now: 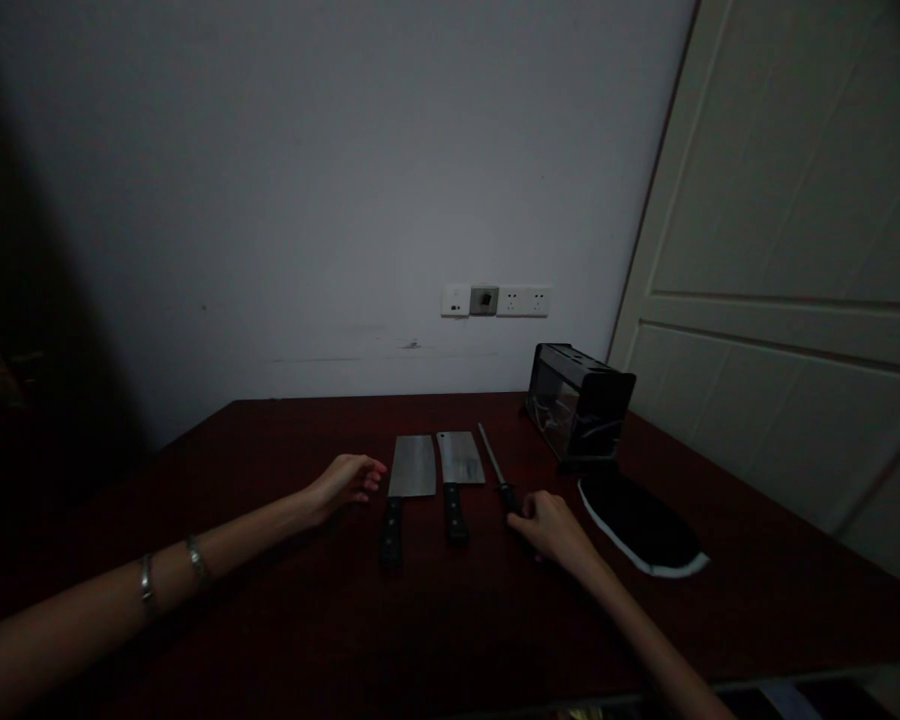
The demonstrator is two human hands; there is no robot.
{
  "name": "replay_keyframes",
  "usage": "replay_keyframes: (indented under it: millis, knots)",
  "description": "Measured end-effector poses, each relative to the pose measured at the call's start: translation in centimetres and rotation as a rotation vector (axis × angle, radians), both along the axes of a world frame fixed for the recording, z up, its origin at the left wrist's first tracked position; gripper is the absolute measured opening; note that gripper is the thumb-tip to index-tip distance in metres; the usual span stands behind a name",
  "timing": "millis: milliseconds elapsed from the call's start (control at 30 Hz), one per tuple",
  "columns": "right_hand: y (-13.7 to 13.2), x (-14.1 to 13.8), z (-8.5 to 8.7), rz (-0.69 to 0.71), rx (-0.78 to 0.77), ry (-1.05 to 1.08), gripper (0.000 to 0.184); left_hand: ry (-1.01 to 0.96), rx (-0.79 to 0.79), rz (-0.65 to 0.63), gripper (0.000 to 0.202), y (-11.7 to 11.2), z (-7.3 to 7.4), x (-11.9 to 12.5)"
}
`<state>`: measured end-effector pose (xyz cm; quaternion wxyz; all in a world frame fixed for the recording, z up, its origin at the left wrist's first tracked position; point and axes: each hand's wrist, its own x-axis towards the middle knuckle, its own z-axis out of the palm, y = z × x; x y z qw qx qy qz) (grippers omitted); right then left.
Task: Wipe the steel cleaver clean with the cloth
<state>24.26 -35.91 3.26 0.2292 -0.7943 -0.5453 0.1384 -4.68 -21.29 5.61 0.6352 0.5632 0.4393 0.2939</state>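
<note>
Two cleavers lie side by side on the dark red table, blades pointing away from me and black riveted handles toward me. Just left of the left cleaver [413, 466] is my left hand [345, 485], fingers loosely curled and apart, with nothing in it. The right cleaver [462, 459] has a small hole near its blade's far corner. To its right lies a thin honing steel [492, 454] with a black handle. My right hand [547, 522] has its fingers closed on that handle, partly hiding it.
A black knife block [600, 405] with clear sides stands at the back right of the table [285, 620]. Before it lies a dark cloth pad [641, 520] with a white edge. Wall sockets [523, 301] sit above the table, and a pale panelled door [780, 420] borders the right.
</note>
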Motion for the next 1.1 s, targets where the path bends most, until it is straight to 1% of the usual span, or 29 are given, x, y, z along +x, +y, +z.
replay_keyframes:
  millis: [267,467,667,800,967,1100]
  knots:
    - [-0.4,-0.3,0.4,0.028,-0.016,-0.003,0.019,-0.014,0.012,0.001,0.021,-0.2,-0.5,-1.0]
    - [-0.7,-0.6,0.8,0.047,-0.019,-0.035,0.019,-0.014,0.009,-0.017,0.022,-0.8,-1.1,-1.1]
    - [-0.8,-0.7,0.9,0.058,-0.029,-0.053,0.024,0.032,-0.004,-0.032,0.023,-1.5,-1.3,-1.0]
    - [-1.0,-0.8,1.2,0.075,-0.050,-0.056,0.029,0.050,-0.012,-0.035,0.022,-1.6,-1.7,-1.2]
    - [-1.0,-0.8,1.3,0.082,-0.048,-0.128,0.029,0.050,-0.014,-0.058,0.023,-1.6,-2.2,-1.2]
    - [-0.9,-0.8,1.1,0.082,-0.058,-0.172,0.026,0.064,-0.016,-0.046,0.024,-1.8,-2.2,-1.1]
